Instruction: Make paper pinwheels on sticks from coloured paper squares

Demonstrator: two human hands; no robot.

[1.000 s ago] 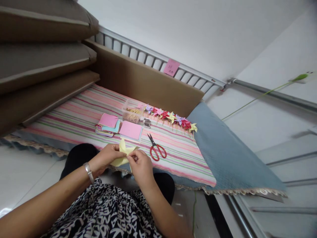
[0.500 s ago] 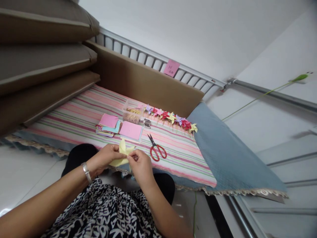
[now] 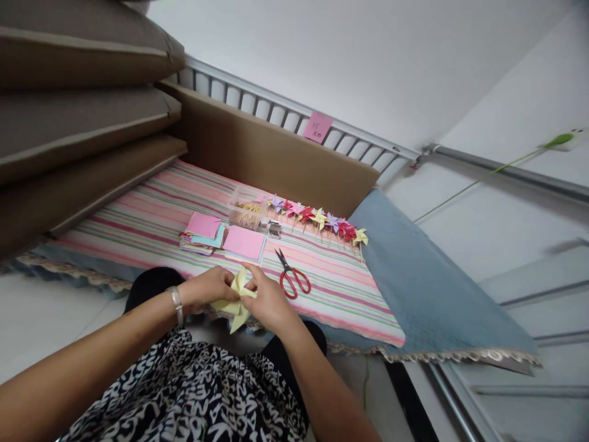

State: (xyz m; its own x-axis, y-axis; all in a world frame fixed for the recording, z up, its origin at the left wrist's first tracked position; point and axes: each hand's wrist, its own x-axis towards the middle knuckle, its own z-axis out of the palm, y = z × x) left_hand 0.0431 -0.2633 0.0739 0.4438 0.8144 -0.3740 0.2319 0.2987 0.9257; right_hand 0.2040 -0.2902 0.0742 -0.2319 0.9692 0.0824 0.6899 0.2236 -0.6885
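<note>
Between my two hands, over the front edge of the striped cloth, is a yellow paper pinwheel [image 3: 240,314] with its blades folded out. My left hand [image 3: 212,288] pinches it from the left, and a bracelet circles that wrist. From the right, my right hand [image 3: 268,299] grips the same paper close to its centre, fingers closed. The fingertips hide part of the middle. Red-handled scissors [image 3: 294,279] lie just right of my right hand, blades pointing away. Pink sheets of paper [image 3: 243,242] lie beyond my hands, beside a stack of coloured paper squares [image 3: 202,230].
A clear plastic box [image 3: 246,207] with small sticks stands at the back, a small metal-coloured item [image 3: 273,229] near it. Finished pinwheels [image 3: 319,218] lie in a row to its right. A brown board [image 3: 276,150] closes the back; stacked cushions [image 3: 87,129] rise at left.
The yellow pinwheel has turned in my hands, and a blade now points down toward me. Both hands have drawn closer together around its centre. The scissors and paper stacks stay put.
</note>
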